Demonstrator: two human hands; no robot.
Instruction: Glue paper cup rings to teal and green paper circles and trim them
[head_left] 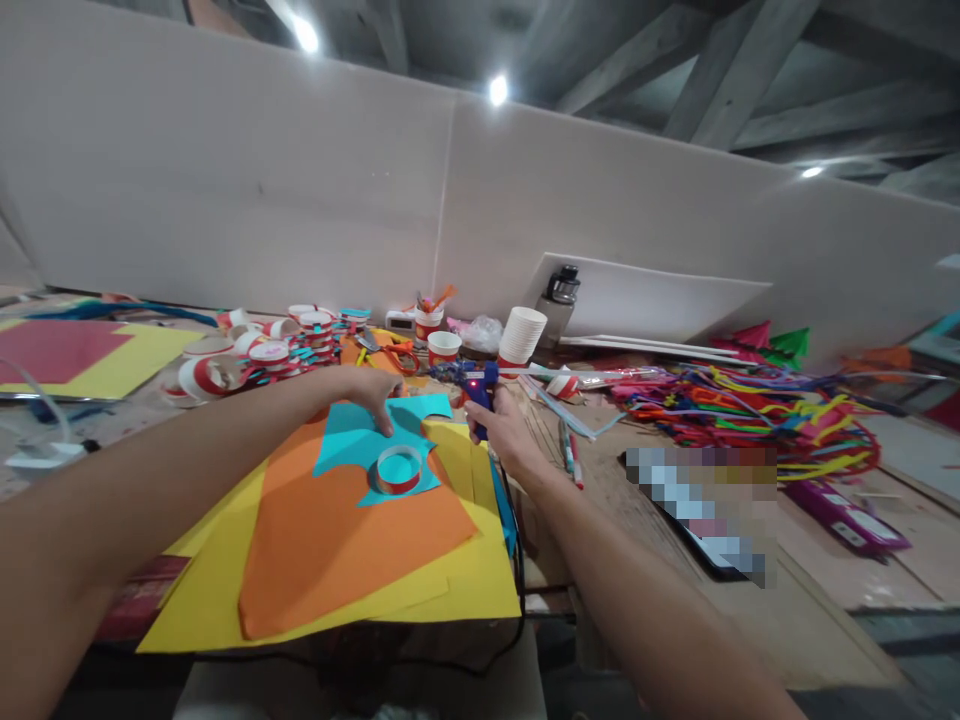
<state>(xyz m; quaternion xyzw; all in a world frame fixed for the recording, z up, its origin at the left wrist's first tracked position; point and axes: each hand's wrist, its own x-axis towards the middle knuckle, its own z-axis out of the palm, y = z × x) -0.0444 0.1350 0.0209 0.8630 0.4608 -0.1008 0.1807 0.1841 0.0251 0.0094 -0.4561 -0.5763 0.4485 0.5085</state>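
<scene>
My right hand (499, 425) is wrapped round the handle of a blue glue gun (480, 385), which has a small red light lit. Its nozzle points left, and a pale glue stick (559, 373) sticks out behind. My left hand (373, 393) is over the cut turquoise paper (349, 440), thumb stretched down and apart from the partly hidden fingers; I see nothing held in it. A red-and-white paper ring (399, 484) stands on the turquoise paper. Beneath are an orange sheet (337, 545) and yellow sheets (199, 600).
Behind my hands are stacked white cups (523, 332), a single cup (444, 346), orange scissors (397, 355) and a bottle (556, 305). Cut cup pieces (206, 378) lie left. Colourful pipe cleaners (750, 405), a phone-like device (694, 515) and a purple packet (847, 518) lie right. A black cord (519, 560) hangs near the table's front.
</scene>
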